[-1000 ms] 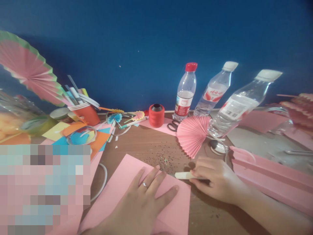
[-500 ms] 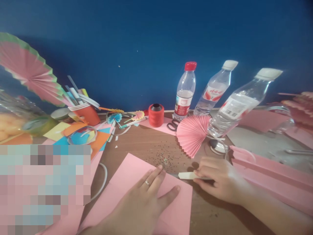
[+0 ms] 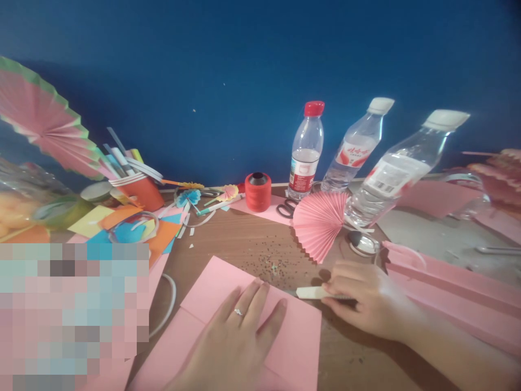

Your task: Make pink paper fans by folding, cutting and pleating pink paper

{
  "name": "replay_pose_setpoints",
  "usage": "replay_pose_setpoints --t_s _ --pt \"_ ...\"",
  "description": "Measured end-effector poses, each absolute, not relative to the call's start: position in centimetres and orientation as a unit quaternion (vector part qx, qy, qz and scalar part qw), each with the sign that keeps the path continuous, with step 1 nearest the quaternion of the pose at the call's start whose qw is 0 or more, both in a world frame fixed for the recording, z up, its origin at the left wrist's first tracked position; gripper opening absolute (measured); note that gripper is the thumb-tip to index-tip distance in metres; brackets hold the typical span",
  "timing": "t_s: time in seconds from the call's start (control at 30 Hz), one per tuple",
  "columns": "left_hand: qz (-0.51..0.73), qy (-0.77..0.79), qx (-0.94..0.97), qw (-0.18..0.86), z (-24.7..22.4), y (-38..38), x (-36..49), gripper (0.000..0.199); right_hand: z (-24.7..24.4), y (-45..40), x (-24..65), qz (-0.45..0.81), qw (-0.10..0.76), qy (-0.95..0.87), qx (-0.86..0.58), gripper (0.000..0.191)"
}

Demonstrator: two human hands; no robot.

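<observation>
My left hand (image 3: 240,331), a ring on one finger, lies flat with fingers stretched out on a folded sheet of pink paper (image 3: 215,282). The paper rests on the wooden table, one corner pointing away from me. To its right, my right hand (image 3: 362,298) is closed around a white-handled utility knife (image 3: 311,293). The knife's thin blade points left and meets the paper's upper right edge; whether its tip is inside the fold I cannot tell. Small dark specks (image 3: 271,260) are scattered just beyond the paper. A pleated pink paper fan (image 3: 319,222) lies past my right hand.
Three water bottles (image 3: 307,152) stand along the blue wall, beside black-handled scissors (image 3: 287,208) and a red thread spool (image 3: 258,193). At left are a red cup (image 3: 142,193) of pens and coloured paper scraps (image 3: 93,220). Folded pink paper (image 3: 451,288) lies at right.
My left hand has slid slightly left on the pink paper, its thumb drawn nearer the fingers. My right hand and the utility knife have hardly moved.
</observation>
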State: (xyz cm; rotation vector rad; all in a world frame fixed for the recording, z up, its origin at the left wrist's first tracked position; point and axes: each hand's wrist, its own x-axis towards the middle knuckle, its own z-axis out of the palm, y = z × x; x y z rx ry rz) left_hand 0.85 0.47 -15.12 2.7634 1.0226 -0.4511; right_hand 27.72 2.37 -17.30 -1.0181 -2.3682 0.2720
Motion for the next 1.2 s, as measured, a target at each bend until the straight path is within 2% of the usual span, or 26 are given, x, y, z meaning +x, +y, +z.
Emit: replay_pose_setpoints --t_s 0.13,0.33,0.73,0.93,1.2 --pt "-0.139 0.335 0.929 0.072 -15.5 0.5 0.8 0.068 -17.2 2.3 27.7 0.103 0.272 -0.88 -0.376 0.017" --pt "-0.128 0.324 0.934 0.08 -15.9 0.4 0.8 0.077 -17.3 2.5 27.5 0.108 0.274 -0.88 -0.373 0.014" --pt "-0.129 0.33 0.929 0.105 -15.3 0.4 0.9 0.077 -17.2 2.6 27.3 0.105 0.272 -0.883 -0.369 0.019" --pt "-0.125 0.335 0.927 0.116 -15.4 0.6 0.8 0.071 -17.0 2.8 27.0 0.094 0.271 -0.884 -0.369 0.02" --pt "-0.149 0.329 0.923 0.13 -14.7 0.7 1.2 0.08 -17.0 2.9 26.6 0.103 0.27 -0.884 -0.368 0.017"
